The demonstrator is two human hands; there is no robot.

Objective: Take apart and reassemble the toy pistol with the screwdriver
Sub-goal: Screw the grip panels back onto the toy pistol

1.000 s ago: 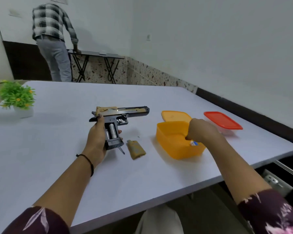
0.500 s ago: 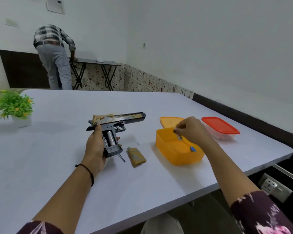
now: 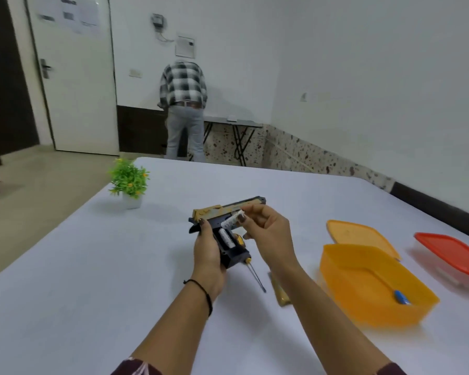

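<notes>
Cannot see the screwdriver's (image 3: 256, 274) whole handle behind the toy pistol (image 3: 214, 212), nor the gold panel's (image 3: 281, 297) far end under the right arm (image 3: 309, 293); cannot read the blurred door papers (image 3: 73, 14).

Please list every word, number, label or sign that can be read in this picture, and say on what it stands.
No text here can be read.
papers on the door: dark printed lines, too blurred to read.
battery pinched in the right hand: markings, if any, too small to read.
wall panel: no legible print.
</notes>
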